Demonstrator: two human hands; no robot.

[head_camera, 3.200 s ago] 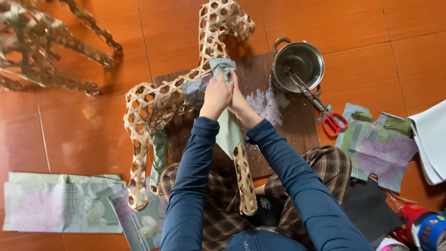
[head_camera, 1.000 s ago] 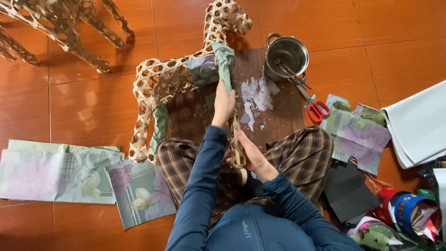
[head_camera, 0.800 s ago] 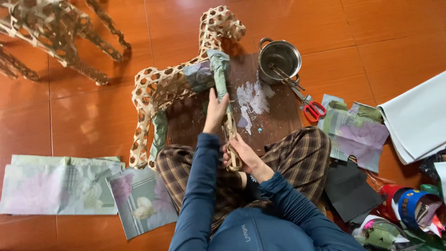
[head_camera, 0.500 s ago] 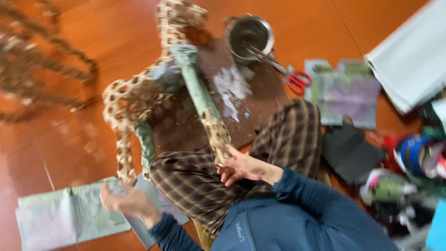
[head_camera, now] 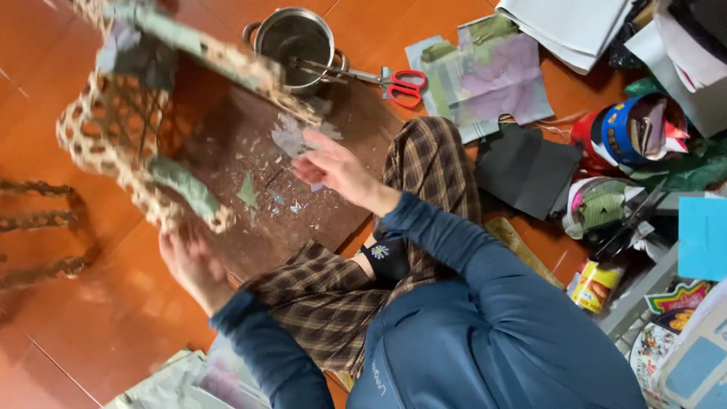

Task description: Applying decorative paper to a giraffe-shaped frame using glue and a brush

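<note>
Now I hold one woven lattice frame (head_camera: pixel 113 129), pale and full of holes, above one dark brown board (head_camera: pixel 250 174). My left hand (head_camera: pixel 189 261) touches its lower end; its grip is blurred, so I cannot tell. My right hand (head_camera: pixel 333 167) is spread open, holding nothing. One steel pot (head_camera: pixel 295 38) and one pair of red-handled scissors (head_camera: pixel 401 82) lie beyond.

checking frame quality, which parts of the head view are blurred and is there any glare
Head view: the left hand and the woven lattice frame are smeared by motion blur; the right hand, metal pot and red-handled scissors are sharper; soft glare sheens the reddish tile floor at lower left.
</note>
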